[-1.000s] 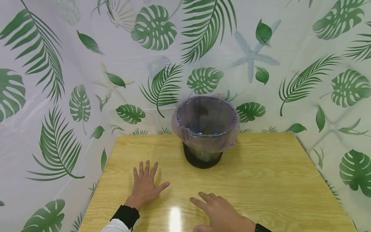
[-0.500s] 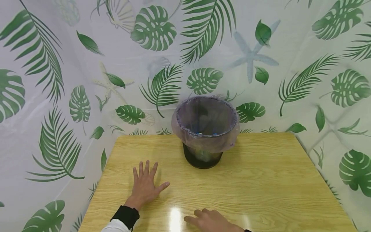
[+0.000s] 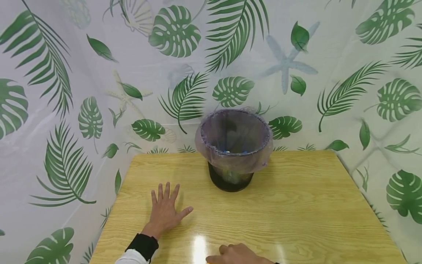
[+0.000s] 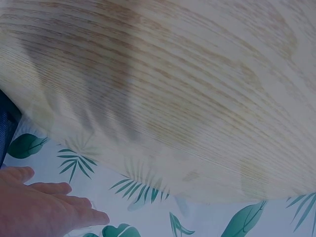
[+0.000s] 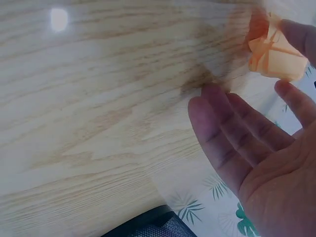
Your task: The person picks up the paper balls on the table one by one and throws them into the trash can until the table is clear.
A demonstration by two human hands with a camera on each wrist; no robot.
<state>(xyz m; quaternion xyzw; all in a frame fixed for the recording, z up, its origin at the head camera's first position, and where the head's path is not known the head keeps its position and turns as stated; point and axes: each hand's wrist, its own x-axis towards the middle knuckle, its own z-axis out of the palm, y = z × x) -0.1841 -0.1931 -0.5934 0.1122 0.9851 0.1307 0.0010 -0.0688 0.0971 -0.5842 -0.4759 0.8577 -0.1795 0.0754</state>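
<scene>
With fingers spread and straight, my left hand (image 3: 163, 212) rests on the wooden table at the left; in the left wrist view it shows at the lower left corner, holding nothing. My right hand (image 3: 235, 255) is at the table's front edge, partly cut off in the head view. In the right wrist view its thumb and index finger pinch a crumpled piece of orange paper (image 5: 279, 57), while the other fingers extend apart from it. Only a thin orange sliver of the paper peeks out under that hand in the head view.
A dark trash can (image 3: 230, 179) with a translucent purple liner bag (image 3: 237, 161) over its rim stands at the back middle of the wooden table (image 3: 303, 205). Some small blue bits show inside it. A leaf-patterned curtain (image 3: 132, 66) encloses the back and sides.
My right hand has drawn back toward the front edge, lowered, and now pinches the orange paper. The left hand and trash can have stayed put.
</scene>
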